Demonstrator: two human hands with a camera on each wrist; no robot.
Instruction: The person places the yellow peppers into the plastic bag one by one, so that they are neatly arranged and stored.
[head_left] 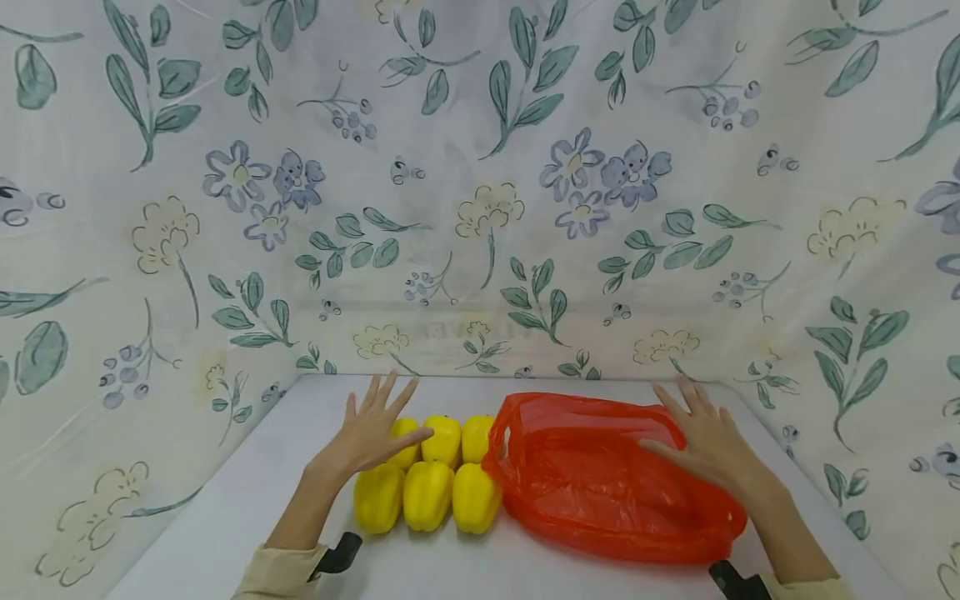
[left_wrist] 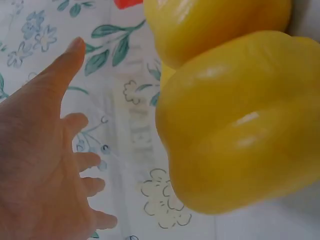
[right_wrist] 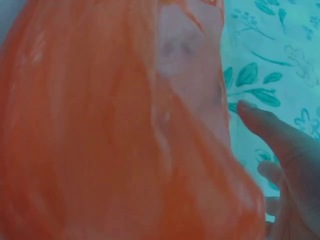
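Observation:
Several yellow bell peppers (head_left: 428, 497) stand in two rows on the white table, left of a red plastic bag (head_left: 600, 492). My left hand (head_left: 372, 429) is held with fingers spread above the left end of the peppers and grips nothing. In the left wrist view, that hand (left_wrist: 37, 150) appears beside a large yellow pepper (left_wrist: 240, 125), apart from it. Over the bag's right side, my right hand (head_left: 705, 442) has its fingers spread too. The right wrist view has the bag (right_wrist: 100, 125) filling the left, with the hand (right_wrist: 290, 175) at its right edge, holding nothing.
The white tabletop (head_left: 225, 500) reaches back to a floral-patterned curtain (head_left: 480, 208), which also hangs along both sides. A dark strap piece (head_left: 341, 553) sits at the left wrist, and another (head_left: 738, 581) at the right.

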